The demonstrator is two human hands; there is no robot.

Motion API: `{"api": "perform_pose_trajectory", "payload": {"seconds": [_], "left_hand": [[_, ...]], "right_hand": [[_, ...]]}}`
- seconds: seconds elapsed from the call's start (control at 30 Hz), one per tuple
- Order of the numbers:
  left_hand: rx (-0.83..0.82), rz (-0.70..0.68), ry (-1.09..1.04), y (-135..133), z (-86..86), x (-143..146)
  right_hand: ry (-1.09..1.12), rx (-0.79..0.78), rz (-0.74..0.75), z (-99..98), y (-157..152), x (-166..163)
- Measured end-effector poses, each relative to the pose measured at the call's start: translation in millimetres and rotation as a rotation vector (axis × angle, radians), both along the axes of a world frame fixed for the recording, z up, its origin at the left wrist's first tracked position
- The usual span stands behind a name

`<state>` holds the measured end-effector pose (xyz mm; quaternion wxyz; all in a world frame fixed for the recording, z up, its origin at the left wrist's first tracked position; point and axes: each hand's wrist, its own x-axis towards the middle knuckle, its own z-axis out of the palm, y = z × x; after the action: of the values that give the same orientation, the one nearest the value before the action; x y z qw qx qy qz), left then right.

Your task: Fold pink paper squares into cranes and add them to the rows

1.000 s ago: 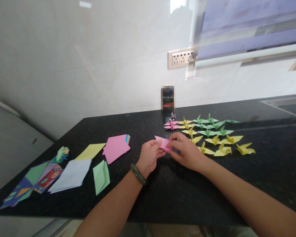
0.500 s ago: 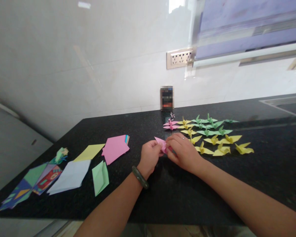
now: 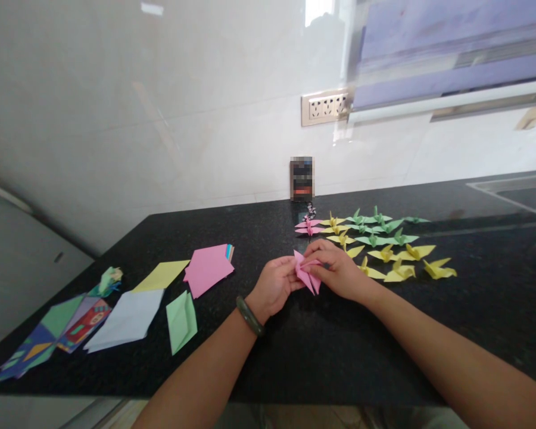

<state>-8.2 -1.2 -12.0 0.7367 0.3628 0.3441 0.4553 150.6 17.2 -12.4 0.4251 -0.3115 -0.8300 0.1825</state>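
Note:
A pink folded paper [image 3: 310,279] is held above the black countertop [image 3: 339,357], its split points aimed down toward me. My left hand [image 3: 276,285], with a dark bangle on the wrist, grips its left side, fingers reaching underneath. From the right, my right hand [image 3: 337,268] pinches its upper part between thumb and fingers, hiding some of the folds. Just beyond my hands lie pink paper cranes [image 3: 309,227]. Yellow cranes [image 3: 401,271] and green cranes [image 3: 375,238] spread in rows to the right.
On the left lie a stack of pink paper [image 3: 209,271], a yellow sheet [image 3: 163,275], white paper [image 3: 127,319], a folded green paper [image 3: 181,322] and a colourful printed packet [image 3: 67,328]. A blurred dark box [image 3: 302,179] stands against the wall, below a socket panel [image 3: 325,107].
The pink paper has been turned, so its split points now show below my fingers. My left hand has opened out somewhat beneath it, and my right hand has shifted slightly right.

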Motion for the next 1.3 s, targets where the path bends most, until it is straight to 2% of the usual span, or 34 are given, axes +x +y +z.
{"api": "perform_pose_trajectory", "payload": {"seconds": [0.13, 0.27, 0.4, 0.5, 0.6, 0.73, 0.97, 1.17, 1.3], "left_hand": [[0.052, -0.053, -0.179, -2.0, -1.1, 4.6], [0.061, -0.033, -0.211, -1.9, -4.2, 6.6], [0.042, -0.007, -0.228, -1.0, -7.2, 7.0], [0.007, -0.007, -0.258, -1.1, -6.6, 7.9], [0.013, -0.012, -0.302, -1.7, -4.4, 9.0], [0.016, -0.022, -0.243, -2.7, -3.4, 9.5], [-0.02, -0.008, -0.061, -5.0, 0.7, 9.1], [-0.026, 0.018, -0.014, -4.1, -0.5, 7.4], [-0.001, -0.023, -0.033, -4.6, -2.4, 7.1]], "right_hand": [[0.055, -0.027, -0.077, 1.5, -2.7, -2.8], [0.09, -0.045, -0.066, 2.4, -4.6, -4.8], [0.117, -0.021, -0.143, 2.0, -5.6, -6.2], [0.067, 0.011, -0.18, 1.8, -6.5, -7.0], [0.007, 0.045, -0.149, 1.7, -7.5, -7.9], [0.0, 0.041, -0.161, 0.9, -9.2, -8.6], [0.01, -0.114, -0.258, 4.1, -13.7, -8.3], [0.019, -0.095, -0.305, 6.4, -15.8, -10.3], [0.04, -0.091, -0.244, 2.4, -14.6, -11.6]]}}
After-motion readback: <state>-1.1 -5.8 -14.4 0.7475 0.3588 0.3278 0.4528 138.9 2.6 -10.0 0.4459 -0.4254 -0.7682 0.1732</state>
